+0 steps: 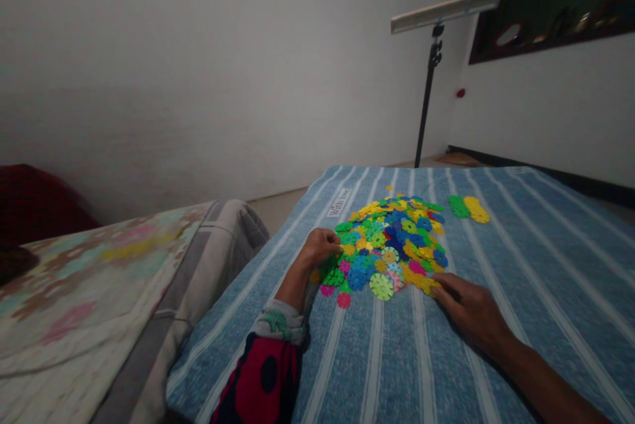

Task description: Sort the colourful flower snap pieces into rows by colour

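A heap of notched plastic discs [370, 249] in green, yellow, blue and pink lies on the striped cloth. At the heap's left edge is my left hand [320, 249], its fingers curled together; whatever is in them, if anything, cannot be made out. My right hand [469, 305] reaches in from the right, with thumb and fingers closed on the end of some yellow notched discs [424, 282] at the front right of the heap. A pale green disc [381, 286] and a pink disc [344, 299] lie at the near side. Beyond the heap lie a green group [458, 206] and a yellow group [477, 210] of discs, side by side.
The blue striped cloth [278, 318] covers the table. To the left stands a bed or couch with a flowered cover [124, 278]. Behind the table, a black stand [424, 106] holds a long pale bar [446, 10] near the white wall [198, 67].
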Motion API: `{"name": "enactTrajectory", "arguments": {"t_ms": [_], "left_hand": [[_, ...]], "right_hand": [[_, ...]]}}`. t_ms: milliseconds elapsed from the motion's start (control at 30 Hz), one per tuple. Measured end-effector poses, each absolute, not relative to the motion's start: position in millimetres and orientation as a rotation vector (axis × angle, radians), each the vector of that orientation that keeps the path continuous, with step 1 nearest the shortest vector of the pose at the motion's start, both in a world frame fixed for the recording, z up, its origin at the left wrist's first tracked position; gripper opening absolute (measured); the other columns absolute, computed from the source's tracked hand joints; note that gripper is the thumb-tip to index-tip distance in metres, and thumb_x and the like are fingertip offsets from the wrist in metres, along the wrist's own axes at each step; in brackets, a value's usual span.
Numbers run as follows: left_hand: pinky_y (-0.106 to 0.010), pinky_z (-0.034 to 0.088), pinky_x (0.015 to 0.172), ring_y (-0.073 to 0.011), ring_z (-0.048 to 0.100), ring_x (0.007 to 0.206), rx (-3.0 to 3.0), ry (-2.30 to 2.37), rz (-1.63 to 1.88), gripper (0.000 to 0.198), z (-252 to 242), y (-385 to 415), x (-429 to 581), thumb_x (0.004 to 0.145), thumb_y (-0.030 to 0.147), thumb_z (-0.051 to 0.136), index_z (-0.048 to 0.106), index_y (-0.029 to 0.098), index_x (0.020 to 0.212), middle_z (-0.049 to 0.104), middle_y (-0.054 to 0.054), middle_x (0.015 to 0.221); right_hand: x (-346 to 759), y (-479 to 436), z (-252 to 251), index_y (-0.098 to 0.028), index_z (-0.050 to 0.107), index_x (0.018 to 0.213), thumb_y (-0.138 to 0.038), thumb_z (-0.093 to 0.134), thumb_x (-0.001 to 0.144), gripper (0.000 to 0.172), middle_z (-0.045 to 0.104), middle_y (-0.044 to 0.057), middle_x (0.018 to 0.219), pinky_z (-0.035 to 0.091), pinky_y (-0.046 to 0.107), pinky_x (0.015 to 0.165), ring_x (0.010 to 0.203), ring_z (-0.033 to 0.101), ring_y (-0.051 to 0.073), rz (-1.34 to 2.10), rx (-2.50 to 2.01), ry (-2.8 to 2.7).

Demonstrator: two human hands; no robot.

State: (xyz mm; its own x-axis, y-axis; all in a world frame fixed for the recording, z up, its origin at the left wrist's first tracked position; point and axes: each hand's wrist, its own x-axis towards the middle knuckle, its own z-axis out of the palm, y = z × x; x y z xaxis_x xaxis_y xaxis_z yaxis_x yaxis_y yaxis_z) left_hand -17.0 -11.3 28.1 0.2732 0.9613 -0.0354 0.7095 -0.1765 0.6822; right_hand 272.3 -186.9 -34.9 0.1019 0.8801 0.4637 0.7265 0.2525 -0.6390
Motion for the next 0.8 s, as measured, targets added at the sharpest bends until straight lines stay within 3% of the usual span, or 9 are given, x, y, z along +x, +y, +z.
{"name": "enactTrajectory", "arguments": {"t_ms": [467,800], "left_hand": [[-0.023,0.031,0.049,-0.0093,0.043,0.047,1.724,1.286,0.901,0.016,11.3,-3.7,-12.8,0.049,0.026,0.066,0.056,0.015,0.053,0.052,0.003,0.049],[-0.022,0.03,0.049,-0.0084,0.042,0.048,1.722,1.279,0.939,0.016,10.8,-6.9,-6.8,0.047,0.022,0.068,0.062,0.014,0.059,0.05,0.005,0.05]], "right_hand": [[270.3,-187.6,-31.2,-0.019,0.072,0.094,-0.036,0.047,0.086,0.031,0.077,0.008,0.094,0.056,0.035,0.074,0.082,0.072,0.025,0.259,-1.551,-1.678],[270.5,-186.4,-34.7,-0.02,0.072,0.093,-0.035,0.047,0.087,0.03,0.077,0.008,0.095,0.055,0.033,0.073,0.084,0.073,0.025,0.248,-1.537,-1.7]]}}
